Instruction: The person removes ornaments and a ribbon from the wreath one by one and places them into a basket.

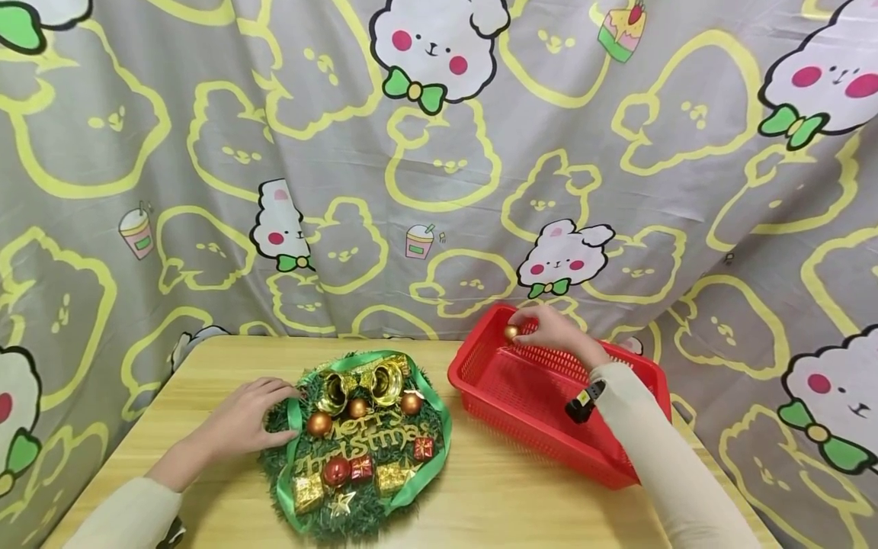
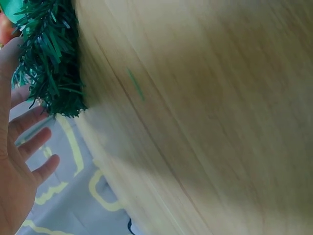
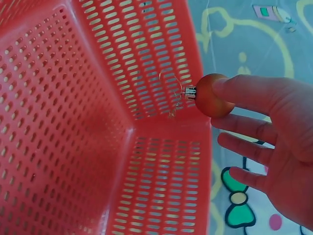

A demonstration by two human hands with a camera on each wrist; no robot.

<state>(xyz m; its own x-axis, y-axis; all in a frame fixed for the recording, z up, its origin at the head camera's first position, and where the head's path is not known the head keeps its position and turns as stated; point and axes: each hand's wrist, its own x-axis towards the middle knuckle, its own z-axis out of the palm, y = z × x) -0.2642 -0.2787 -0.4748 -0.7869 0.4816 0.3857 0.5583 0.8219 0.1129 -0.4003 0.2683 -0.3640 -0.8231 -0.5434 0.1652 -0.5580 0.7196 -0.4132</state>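
Observation:
A small orange-gold Christmas bauble [image 3: 213, 95] with a silver cap and a thin gold string is pinched between thumb and forefinger of my right hand [image 1: 551, 329]. That hand is over the far left corner of a red plastic basket [image 1: 535, 450]. On the table's left lies a green Christmas wreath [image 1: 357, 518] with ribbon, gold bells [image 1: 386, 383], baubles, little gift boxes, a star and gold "Merry Christmas" lettering. My left hand [image 1: 250, 419] rests at the wreath's left edge, its fingers fairly straight against the tinsel [image 2: 54, 58].
Beneath everything is a light wooden table [image 1: 473, 503]. Behind it hangs a grey curtain [image 1: 357, 168] with cartoon prints, close to the basket's far side. A thin green strand [image 2: 135, 84] lies on the wood near the wreath.

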